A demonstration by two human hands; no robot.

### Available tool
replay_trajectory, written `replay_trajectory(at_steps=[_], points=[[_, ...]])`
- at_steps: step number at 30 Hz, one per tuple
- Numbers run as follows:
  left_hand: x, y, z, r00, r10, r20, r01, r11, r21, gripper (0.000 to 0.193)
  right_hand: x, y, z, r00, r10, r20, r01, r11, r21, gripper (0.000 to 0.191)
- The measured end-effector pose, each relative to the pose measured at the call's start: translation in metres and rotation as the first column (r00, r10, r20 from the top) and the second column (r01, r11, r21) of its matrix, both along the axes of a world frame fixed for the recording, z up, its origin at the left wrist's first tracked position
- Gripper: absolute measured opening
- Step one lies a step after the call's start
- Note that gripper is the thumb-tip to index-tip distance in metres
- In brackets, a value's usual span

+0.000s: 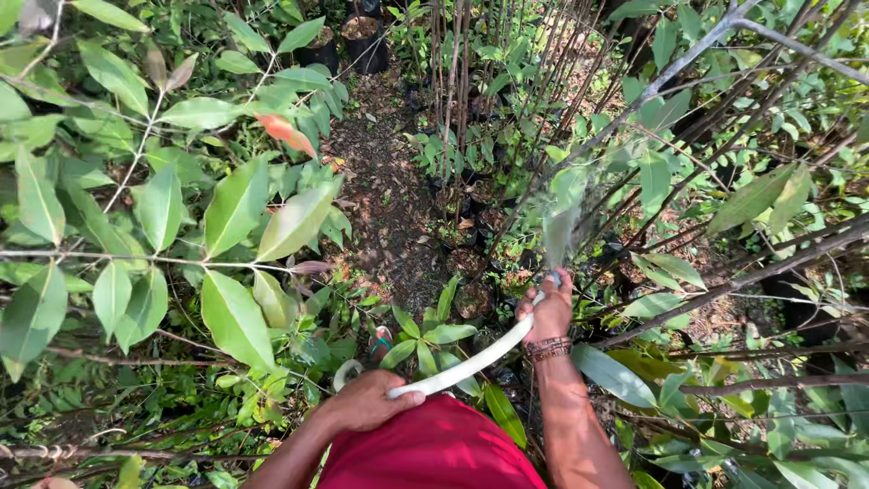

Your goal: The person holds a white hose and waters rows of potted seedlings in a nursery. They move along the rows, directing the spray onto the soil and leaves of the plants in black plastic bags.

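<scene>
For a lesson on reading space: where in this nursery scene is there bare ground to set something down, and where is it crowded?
One bare patch shows: the dirt path, bordered by the leafy branches on one side and the row of potted saplings on the other. Everywhere else is crowded, most of all round the right hand and left hand on the white hose.

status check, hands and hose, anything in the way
Right hand grips white hose at its spraying end. Left hand holds hose lower down. Thin stems cross beside the spray.

White hose [471, 362]: slack, angled up-right, nozzle end spraying water [563, 217] over potted saplings.
</scene>
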State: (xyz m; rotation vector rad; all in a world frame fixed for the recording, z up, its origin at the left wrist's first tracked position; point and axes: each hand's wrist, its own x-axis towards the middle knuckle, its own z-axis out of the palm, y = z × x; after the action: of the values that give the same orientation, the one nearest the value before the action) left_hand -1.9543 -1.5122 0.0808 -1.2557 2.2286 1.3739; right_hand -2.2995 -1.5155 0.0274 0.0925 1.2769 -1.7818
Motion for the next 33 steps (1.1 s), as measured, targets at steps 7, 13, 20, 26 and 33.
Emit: replay_trajectory(at_steps=[7, 13, 20, 26, 33], points=[[0.005, 0.004, 0.040, 0.996, 0.047, -0.074, -0.050, 0.998, -0.043, 0.055, 0.005, 0.006, -0.042, 0.993, -0.024, 0.113, 0.029, 0.999, -0.043, 0.020], [0.000, 0.013, 0.070, 0.996, 0.030, -0.080, -0.032, 0.999, -0.020, 0.049, 0.001, 0.016, -0.067, 0.991, 0.009, 0.132, 0.002, 0.997, -0.083, 0.032], [0.004, 0.021, 0.088, 0.991, -0.070, -0.111, 0.064, 0.997, -0.050, 0.047, 0.011, 0.029, -0.074, 0.969, 0.058, 0.240, -0.033, 0.993, -0.109, 0.027], [0.005, 0.027, 0.093, 0.997, -0.064, -0.052, 0.064, 0.998, 0.002, 0.047, 0.017, 0.038, -0.073, 0.969, 0.048, 0.243, -0.034, 0.998, -0.062, 0.025], [0.007, 0.029, 0.098, 0.995, -0.100, 0.016, 0.099, 0.995, 0.032, 0.046, 0.030, 0.042, -0.093, 0.958, 0.044, 0.284, -0.032, 0.998, -0.045, 0.023]])
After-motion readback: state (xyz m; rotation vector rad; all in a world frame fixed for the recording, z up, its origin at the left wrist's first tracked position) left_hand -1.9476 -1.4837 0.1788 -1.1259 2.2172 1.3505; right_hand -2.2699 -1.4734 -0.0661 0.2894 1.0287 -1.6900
